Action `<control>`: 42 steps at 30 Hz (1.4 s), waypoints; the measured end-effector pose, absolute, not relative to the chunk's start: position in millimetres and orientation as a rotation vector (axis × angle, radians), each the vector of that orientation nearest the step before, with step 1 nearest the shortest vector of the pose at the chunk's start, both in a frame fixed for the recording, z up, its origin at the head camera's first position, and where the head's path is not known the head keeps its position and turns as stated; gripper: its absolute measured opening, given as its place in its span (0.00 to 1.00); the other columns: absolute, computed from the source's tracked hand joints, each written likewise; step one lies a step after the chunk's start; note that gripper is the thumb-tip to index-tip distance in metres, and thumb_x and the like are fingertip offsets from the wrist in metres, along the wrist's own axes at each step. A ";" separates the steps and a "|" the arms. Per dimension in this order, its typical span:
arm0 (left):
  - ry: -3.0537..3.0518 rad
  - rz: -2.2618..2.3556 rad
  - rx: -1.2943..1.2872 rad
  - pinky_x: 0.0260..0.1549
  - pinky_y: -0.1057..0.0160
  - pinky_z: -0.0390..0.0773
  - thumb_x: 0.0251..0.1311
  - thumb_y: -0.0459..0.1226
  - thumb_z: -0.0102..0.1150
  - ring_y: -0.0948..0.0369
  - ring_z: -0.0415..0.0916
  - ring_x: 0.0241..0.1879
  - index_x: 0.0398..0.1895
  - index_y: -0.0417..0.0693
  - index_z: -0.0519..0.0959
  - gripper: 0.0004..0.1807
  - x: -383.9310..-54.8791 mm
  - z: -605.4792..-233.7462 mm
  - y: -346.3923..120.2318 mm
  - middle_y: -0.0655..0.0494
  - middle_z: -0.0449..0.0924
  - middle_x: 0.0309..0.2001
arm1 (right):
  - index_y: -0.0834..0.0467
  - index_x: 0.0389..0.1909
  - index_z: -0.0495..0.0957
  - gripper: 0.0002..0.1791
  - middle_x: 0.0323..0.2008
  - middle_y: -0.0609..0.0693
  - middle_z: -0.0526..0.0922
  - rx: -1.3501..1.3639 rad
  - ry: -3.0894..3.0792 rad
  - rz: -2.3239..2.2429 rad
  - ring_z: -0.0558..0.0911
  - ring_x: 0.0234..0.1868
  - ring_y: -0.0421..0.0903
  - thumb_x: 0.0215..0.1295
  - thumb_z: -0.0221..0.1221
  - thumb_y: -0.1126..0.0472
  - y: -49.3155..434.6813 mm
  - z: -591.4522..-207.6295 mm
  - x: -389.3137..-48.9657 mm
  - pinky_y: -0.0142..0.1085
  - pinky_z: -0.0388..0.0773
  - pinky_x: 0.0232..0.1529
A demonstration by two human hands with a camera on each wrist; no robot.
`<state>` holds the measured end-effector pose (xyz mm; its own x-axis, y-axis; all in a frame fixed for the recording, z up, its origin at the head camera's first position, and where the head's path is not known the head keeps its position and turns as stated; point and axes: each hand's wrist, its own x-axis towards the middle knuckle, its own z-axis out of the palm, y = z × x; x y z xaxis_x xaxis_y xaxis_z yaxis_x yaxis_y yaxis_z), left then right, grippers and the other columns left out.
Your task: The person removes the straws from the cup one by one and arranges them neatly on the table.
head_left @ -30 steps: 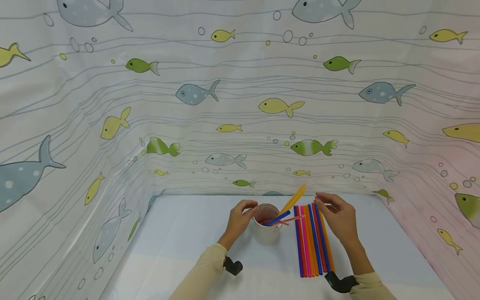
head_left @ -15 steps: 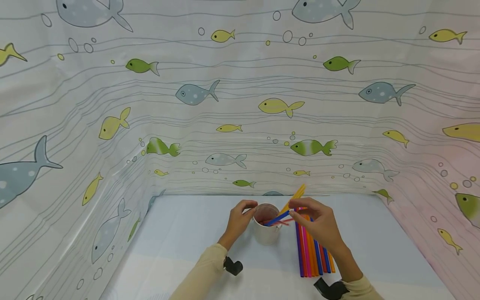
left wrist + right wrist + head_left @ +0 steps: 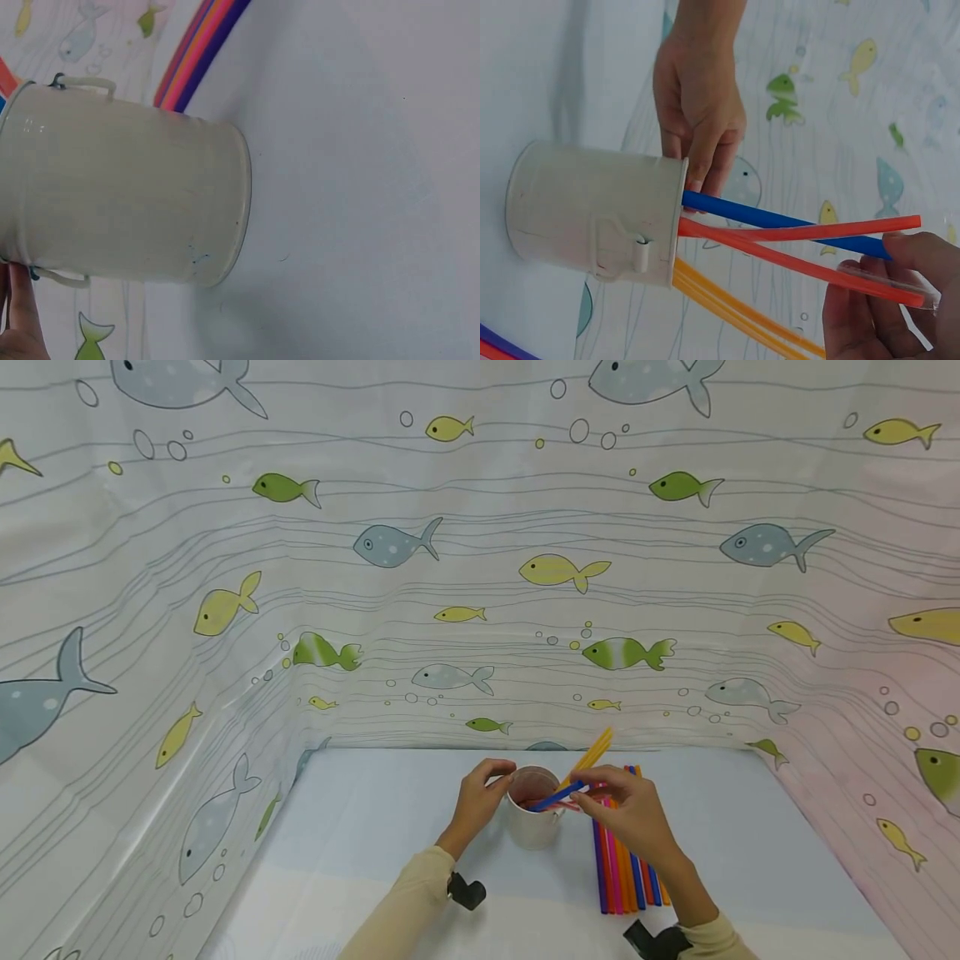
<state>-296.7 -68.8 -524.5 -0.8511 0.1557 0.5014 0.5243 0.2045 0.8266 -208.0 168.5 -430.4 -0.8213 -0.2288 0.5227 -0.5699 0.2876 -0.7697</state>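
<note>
A small off-white metal bucket point(image 3: 534, 832) with a little side handle on either side stands upright on the table. My left hand point(image 3: 480, 791) holds its rim from the left, thumb and fingertips right at the edge. From its mouth lean a blue straw point(image 3: 754, 215), red straws point(image 3: 795, 265) and yellow straws point(image 3: 591, 758), all tilting right. My right hand point(image 3: 628, 810) pinches the upper end of the blue straw between thumb and fingers. In the right wrist view one red straw's tip, with a clear piece at its end, overlaps those fingers.
Right of the bucket, a side-by-side row of straws point(image 3: 619, 881) in purple, red, pink, orange and blue lies on the white table point(image 3: 375, 827), partly under my right hand. A fish-patterned sheet point(image 3: 480, 643) rises behind and along both sides.
My right hand has moved left from the far end of the straw row to the blue straw in the bucket and now pinches it. The left hand stays at the rim.
</note>
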 end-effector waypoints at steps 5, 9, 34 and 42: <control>-2.183 -1.669 -0.642 0.41 0.67 0.75 0.54 0.30 0.55 0.58 0.73 0.44 0.42 0.41 0.75 0.11 -296.8 -525.7 -68.8 0.51 0.75 0.41 | 0.56 0.39 0.78 0.13 0.38 0.43 0.78 0.725 -2.242 1.536 0.78 0.36 0.43 0.50 0.62 0.61 167.6 -433.3 -208.8 0.37 0.78 0.35; -2.180 -1.682 -0.641 0.41 0.67 0.74 0.54 0.29 0.55 0.58 0.73 0.44 0.42 0.41 0.75 0.11 -296.3 -524.7 -69.0 0.51 0.76 0.41 | 0.54 0.39 0.78 0.12 0.37 0.42 0.78 0.719 -2.237 1.494 0.78 0.35 0.43 0.51 0.62 0.61 166.9 -430.5 -208.5 0.35 0.78 0.33; -2.200 -1.691 -0.620 0.42 0.66 0.74 0.54 0.31 0.55 0.59 0.73 0.44 0.42 0.43 0.75 0.11 -295.0 -522.7 -67.9 0.52 0.75 0.41 | 0.74 0.38 0.74 0.18 0.36 0.66 0.76 0.873 -1.712 1.474 0.78 0.39 0.54 0.42 0.57 0.84 190.3 -304.5 -177.8 0.34 0.75 0.40; -2.192 -1.708 -0.606 0.42 0.64 0.74 0.54 0.30 0.55 0.60 0.73 0.45 0.42 0.43 0.75 0.11 -295.6 -523.3 -67.9 0.53 0.76 0.41 | 0.80 0.38 0.72 0.16 0.35 0.70 0.72 0.733 -1.474 1.484 0.77 0.37 0.55 0.43 0.55 0.85 215.3 -280.9 -177.4 0.35 0.76 0.40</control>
<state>-295.6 -67.9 -523.3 -0.8673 0.1450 0.4761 0.4971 0.2061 0.8428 -177.4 215.3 -280.9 -0.4264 0.1823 0.8860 -0.8872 0.1068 -0.4489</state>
